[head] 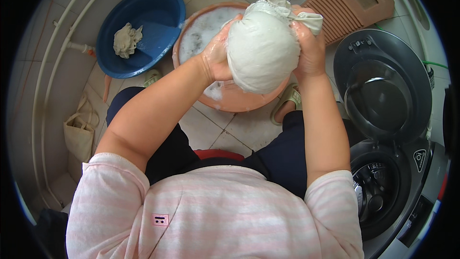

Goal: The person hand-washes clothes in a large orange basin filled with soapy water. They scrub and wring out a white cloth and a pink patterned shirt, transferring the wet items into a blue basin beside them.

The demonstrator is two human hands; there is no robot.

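A wet white cloth [264, 48], puffed out into a round ball, is held up between my two hands. My left hand [219, 52] presses against its left side, the palm turned in and the fingertips near its top. On the right side my right hand [311, 43] grips it, with a gathered, bunched end of the cloth sticking out above the fingers. Below the cloth stands an orange plastic basin [233, 102] with soapy water and white foam [197, 32]. The ball hides part of the basin.
Left of the orange basin is a blue basin [161, 3] with a crumpled wet cloth [126, 40]. An orange washboard [345, 7] leans at the upper right. A washing machine [406, 172] stands right, its dark lid [384, 86] raised. A cloth bag [79, 135] lies left.
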